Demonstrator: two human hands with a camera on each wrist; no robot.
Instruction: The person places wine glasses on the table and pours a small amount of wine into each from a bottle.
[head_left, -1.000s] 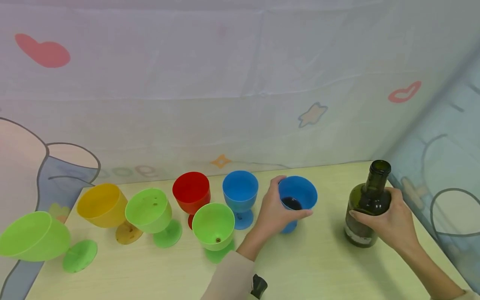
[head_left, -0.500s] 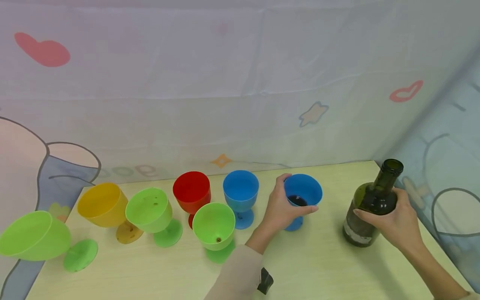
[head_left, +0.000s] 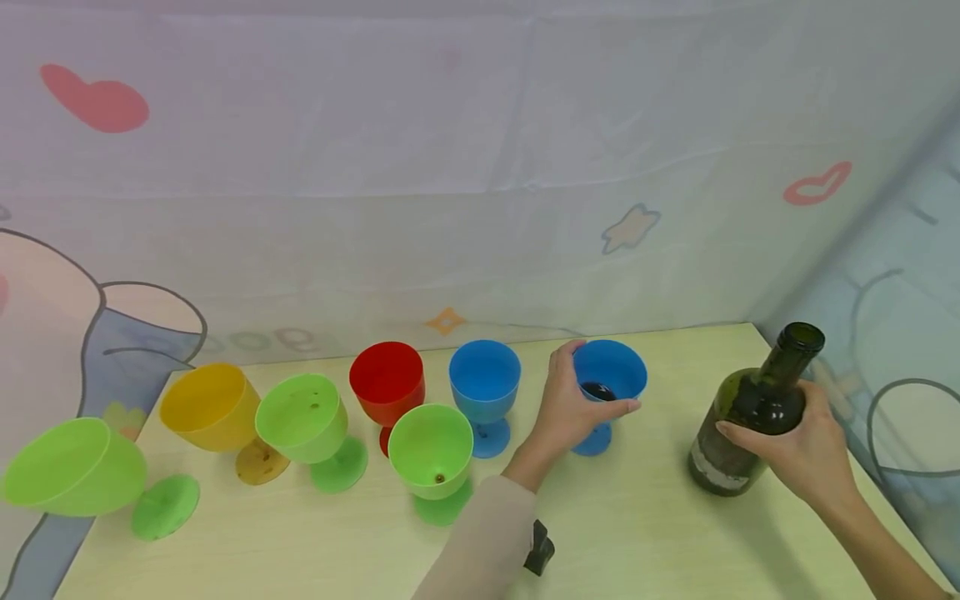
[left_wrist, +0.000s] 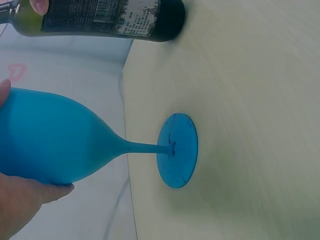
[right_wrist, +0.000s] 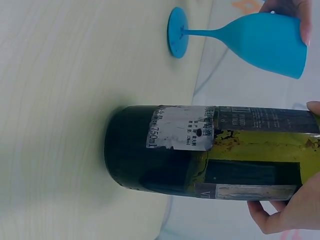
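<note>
In the head view, right of centre, the left hand (head_left: 567,410) grips the bowl of a bright blue plastic-looking stemmed goblet (head_left: 621,367), thumb along the near side; dark liquid (head_left: 598,390) shows inside. The left wrist view has the goblet's round foot on the pale wood-grain table (left_wrist: 250,125).

At the right of the head view, the right hand (head_left: 802,450) is wrapped round a dark green glass bottle (head_left: 738,429), its neck pointing to the upper right. In the right wrist view, a scuffed white label (right_wrist: 180,127) near the bottle's base reads "750ml" beside Chinese characters; print on the dark label (right_wrist: 260,118) above is too small to read. A barcode (left_wrist: 104,10) shows at the top of the left wrist view.

From centre to lower left of the head view stand a second blue goblet (head_left: 485,383), a red goblet (head_left: 386,385), a yellow goblet (head_left: 210,408) and three light green goblets (head_left: 431,450).
</note>
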